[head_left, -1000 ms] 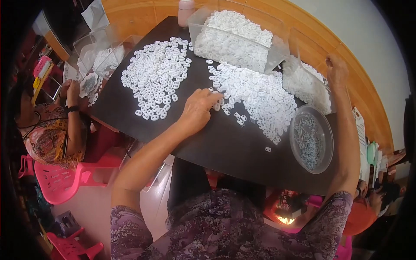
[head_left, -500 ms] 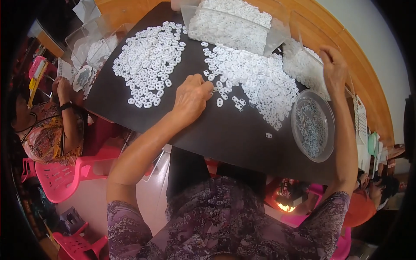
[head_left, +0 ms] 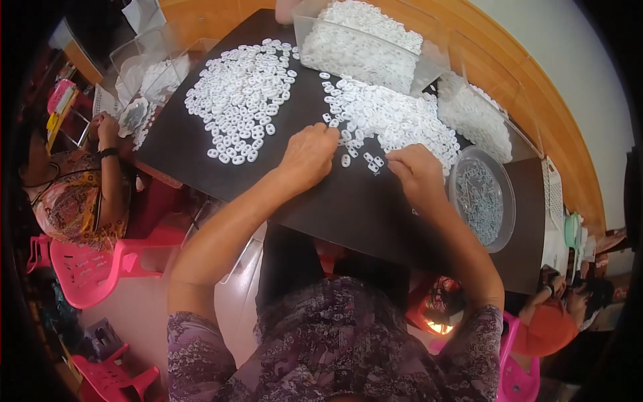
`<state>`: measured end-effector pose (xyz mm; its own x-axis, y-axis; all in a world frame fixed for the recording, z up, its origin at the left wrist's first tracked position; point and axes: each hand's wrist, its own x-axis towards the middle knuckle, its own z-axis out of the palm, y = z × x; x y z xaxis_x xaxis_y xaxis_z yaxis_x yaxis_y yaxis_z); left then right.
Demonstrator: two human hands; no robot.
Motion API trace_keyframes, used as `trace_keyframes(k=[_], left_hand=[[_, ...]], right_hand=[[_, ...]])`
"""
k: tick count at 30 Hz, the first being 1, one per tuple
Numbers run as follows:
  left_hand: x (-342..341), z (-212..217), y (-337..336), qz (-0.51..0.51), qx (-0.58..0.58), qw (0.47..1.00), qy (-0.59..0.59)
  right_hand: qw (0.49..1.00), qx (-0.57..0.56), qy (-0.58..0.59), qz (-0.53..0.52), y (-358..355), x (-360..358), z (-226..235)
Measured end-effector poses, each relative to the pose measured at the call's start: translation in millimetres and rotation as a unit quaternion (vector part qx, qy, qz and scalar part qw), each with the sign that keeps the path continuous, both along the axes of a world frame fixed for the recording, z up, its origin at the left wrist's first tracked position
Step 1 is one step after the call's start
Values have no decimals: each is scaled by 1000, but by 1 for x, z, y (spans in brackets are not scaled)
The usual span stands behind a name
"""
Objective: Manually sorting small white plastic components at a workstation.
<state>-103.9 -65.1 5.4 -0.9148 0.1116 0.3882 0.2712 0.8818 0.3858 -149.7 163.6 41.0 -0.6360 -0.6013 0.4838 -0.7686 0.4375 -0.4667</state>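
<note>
My left hand (head_left: 309, 159) is closed in a pinch over the dark table, beside a few loose white plastic pieces (head_left: 345, 160); whatever its fingers hold is hidden. Thumb and forefinger of my right hand (head_left: 420, 177) are drawn together just right of a small cluster of pieces (head_left: 370, 159). Nothing can be made out between those fingertips. A heap of white two-holed oval pieces (head_left: 244, 87) lies to the left. Another heap of white pieces (head_left: 385, 110) spreads beyond my hands. Right of my right hand stands a round clear tub (head_left: 511, 214) of small grey screws.
A clear bin (head_left: 418, 77) full of white pieces stands at the far edge, with a second filled bin (head_left: 472, 114) to its right. Another person (head_left: 87, 194) sits at the left near a pink chair (head_left: 84, 268). A person in orange (head_left: 546, 328) is at lower right.
My right hand has come left and nearer, from beside the right-hand bin to the loose pieces mid-table. My left hand stays closed in nearly the same place. The whole view has shifted slightly.
</note>
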Motion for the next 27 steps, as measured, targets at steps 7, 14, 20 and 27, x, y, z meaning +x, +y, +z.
trace_keyframes(k=[7,14,20,27], left_hand=[[9,12,-4,-7,21,997,-74],[17,17,-5,-15,56,990,-127],[27,19,-4,-12,76,988,-132],[39,10,3,9,-16,998,-54]], right_hand=[[999,40,19,8,4,5,-13],[990,109,82,20,-3,0,-23],[989,132,59,30,-6,-7,-24],[990,134,-30,25,-14,-2,-17]])
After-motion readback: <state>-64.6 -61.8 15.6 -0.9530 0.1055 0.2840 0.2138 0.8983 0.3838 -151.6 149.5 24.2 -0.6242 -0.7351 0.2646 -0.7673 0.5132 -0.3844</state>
